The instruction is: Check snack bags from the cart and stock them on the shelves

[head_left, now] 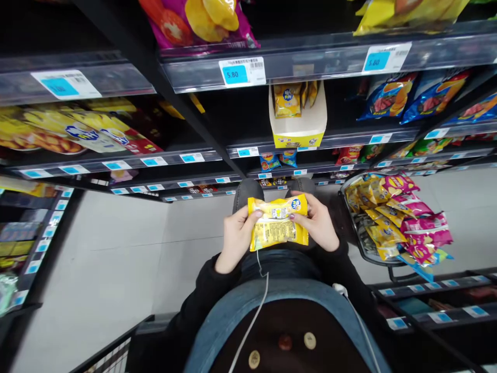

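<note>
Because the glossy yellow plastic snack packet point(278, 223) is soft and pillow-shaped, the person supports it from both ends, and it lies in front of the lap, spread between the two hands. The left hand point(236, 238) is closed on its left end, thumb pressed on the upper face and fingers tucked beneath; the right hand point(320, 223) grips the other end in much the same way. Held so, the packet is likely kept from sagging, with its printed panel turned up to the eyes; the small text is too fine for me to read.

Beyond the knees, a pale carton with a yellow printed front point(298, 141) sits on the dark shelf, its low front presumably cut that way so the small golden packets point(287, 101) inside can be seen and reached. On the right, close by the person, a dark-rimmed shopping basket point(362, 253) is heaped with yellow packets point(382, 223) and shiny pink bags point(427, 233), its position probably chosen for easy reach.
</note>
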A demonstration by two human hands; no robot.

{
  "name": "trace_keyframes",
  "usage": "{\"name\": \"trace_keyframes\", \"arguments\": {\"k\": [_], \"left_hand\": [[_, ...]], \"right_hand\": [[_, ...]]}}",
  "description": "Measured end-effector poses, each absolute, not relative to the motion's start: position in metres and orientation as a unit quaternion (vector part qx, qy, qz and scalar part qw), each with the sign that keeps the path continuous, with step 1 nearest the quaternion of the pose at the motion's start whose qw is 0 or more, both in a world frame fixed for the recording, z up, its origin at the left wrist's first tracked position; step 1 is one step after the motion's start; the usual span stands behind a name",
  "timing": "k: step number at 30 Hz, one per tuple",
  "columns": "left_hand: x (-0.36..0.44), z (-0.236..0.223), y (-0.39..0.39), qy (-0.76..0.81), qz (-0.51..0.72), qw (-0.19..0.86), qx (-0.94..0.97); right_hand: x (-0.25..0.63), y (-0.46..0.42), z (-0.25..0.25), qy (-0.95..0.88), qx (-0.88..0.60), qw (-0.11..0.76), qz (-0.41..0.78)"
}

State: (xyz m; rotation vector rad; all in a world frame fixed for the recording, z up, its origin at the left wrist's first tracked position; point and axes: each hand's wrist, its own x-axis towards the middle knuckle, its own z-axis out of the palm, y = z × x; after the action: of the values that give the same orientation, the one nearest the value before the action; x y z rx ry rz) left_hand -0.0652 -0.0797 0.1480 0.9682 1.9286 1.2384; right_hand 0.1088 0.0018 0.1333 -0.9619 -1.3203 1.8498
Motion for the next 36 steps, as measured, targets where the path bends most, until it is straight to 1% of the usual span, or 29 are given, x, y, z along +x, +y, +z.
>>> {"name": "trace_keyframes", "arguments": {"k": [2,4,7,11,14,17,20,24,27,30,33,36], "left_hand": [[-0.064,0.146,-0.078,0.745,0.455,0.305,0.381],[-0.062,0.144,-0.078,0.747,0.45,0.316,0.373],[-0.059,0.144,-0.078,0.717,0.496,0.387,0.301],[-0.054,0.151,-0.078,0.633,0.56,0.495,0.199],[-0.054,0.159,-0.078,0.581,0.558,0.556,0.206],[-0.055,0.167,-0.078,0.552,0.536,0.596,0.228],[-0.056,0.169,-0.078,0.563,0.555,0.578,0.203],[-0.054,0.161,-0.079,0.563,0.579,0.558,0.192],[-0.053,0.149,-0.077,0.566,0.57,0.554,0.219],[-0.059,0.136,-0.074,0.603,0.526,0.546,0.249],[-0.066,0.124,-0.068,0.651,0.469,0.52,0.293],[-0.062,0.117,-0.058,0.679,0.395,0.47,0.403]], "right_hand": [[0.111,0.001,0.13,-0.492,-0.379,0.338,0.707],[0.114,0.0,0.128,-0.473,-0.382,0.342,0.717],[0.117,-0.001,0.128,-0.458,-0.371,0.325,0.739],[0.12,-0.003,0.137,-0.452,-0.353,0.286,0.768],[0.121,-0.003,0.143,-0.412,-0.345,0.259,0.802],[0.124,0.001,0.145,-0.366,-0.338,0.252,0.83],[0.124,0.005,0.142,-0.346,-0.325,0.246,0.845],[0.118,0.0,0.131,-0.296,-0.277,0.227,0.886],[0.114,-0.004,0.122,-0.267,-0.233,0.252,0.9],[0.12,-0.002,0.12,-0.29,-0.24,0.303,0.876],[0.138,0.005,0.122,-0.395,-0.257,0.297,0.831],[0.163,0.01,0.119,-0.458,-0.31,0.303,0.776]]}}
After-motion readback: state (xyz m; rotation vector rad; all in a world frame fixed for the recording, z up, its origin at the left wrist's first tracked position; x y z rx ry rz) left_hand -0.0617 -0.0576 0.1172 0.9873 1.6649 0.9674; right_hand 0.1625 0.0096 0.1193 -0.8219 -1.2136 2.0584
